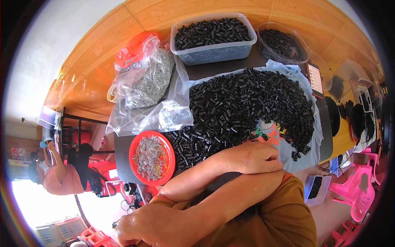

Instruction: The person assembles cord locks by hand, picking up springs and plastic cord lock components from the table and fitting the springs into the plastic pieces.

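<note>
My forearms cross in front of me at the table's near edge. My left hand [253,158] lies toward the right, by my right elbow, its fingers curled in; whatever they may hold is hidden. Just beyond it spreads a large heap of short black plastic tubes [230,103] on a light blue cloth [304,160]. My right hand [142,225] is low at the left, off the table, with fingers bent. A small dark bit shows at its fingertips, too little to name. A red round tray [173,164] with small shiny clear or metallic pieces sits left of the heap.
Behind the heap stand a clear rectangular tub [214,55] and a round tub [284,57], both with black parts. A clear plastic bag [152,82] of small grey pieces lies at left. A phone-like screen [315,80], pink chairs [356,191] and another person [63,177] are around.
</note>
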Demonstrator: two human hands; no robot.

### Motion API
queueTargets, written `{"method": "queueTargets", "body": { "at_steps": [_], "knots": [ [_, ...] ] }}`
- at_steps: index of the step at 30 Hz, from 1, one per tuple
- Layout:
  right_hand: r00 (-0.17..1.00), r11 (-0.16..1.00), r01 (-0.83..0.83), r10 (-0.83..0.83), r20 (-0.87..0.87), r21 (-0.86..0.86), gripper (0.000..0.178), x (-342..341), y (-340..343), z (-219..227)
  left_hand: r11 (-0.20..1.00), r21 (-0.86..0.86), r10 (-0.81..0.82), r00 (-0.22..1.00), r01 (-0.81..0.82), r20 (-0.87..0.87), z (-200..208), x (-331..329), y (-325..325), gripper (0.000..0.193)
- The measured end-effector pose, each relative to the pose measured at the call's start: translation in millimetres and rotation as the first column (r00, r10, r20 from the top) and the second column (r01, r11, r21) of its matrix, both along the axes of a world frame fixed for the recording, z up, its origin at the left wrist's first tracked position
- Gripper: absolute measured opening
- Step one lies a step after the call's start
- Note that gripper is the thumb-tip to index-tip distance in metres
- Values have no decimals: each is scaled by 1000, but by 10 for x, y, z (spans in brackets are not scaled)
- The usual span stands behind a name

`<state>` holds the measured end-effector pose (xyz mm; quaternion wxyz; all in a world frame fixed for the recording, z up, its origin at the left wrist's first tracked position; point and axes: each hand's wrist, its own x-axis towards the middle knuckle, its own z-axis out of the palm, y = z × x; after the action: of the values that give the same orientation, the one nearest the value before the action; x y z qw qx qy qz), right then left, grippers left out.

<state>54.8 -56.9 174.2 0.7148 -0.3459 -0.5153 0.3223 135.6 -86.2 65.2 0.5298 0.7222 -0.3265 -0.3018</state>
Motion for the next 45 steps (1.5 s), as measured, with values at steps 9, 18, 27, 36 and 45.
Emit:
{"method": "queueTargets", "body": {
  "at_steps": [9,18,27,36,45],
  "knots": [
    [999,999,33,-33,-3,12,15,-39,1,-14,972,202,-101,991,117,-90,167,90,8,33],
    [1000,1000,10,-10,-7,9,14,-5,2,-15,999,40,-26,1000,26,0,-2,17,-8,31],
    [999,999,33,-33,-5,8,14,-41,-4,-14,990,114,-74,996,80,-52,149,72,36,34],
    [1000,1000,25,-25,-10,0,13,-11,4,-14,1000,-29,0,998,2,63,-51,13,-6,28],
    [1000,1000,30,-30,7,4,15,-28,-4,-13,991,119,-47,997,54,-57,68,86,6,35]
  ]
}}
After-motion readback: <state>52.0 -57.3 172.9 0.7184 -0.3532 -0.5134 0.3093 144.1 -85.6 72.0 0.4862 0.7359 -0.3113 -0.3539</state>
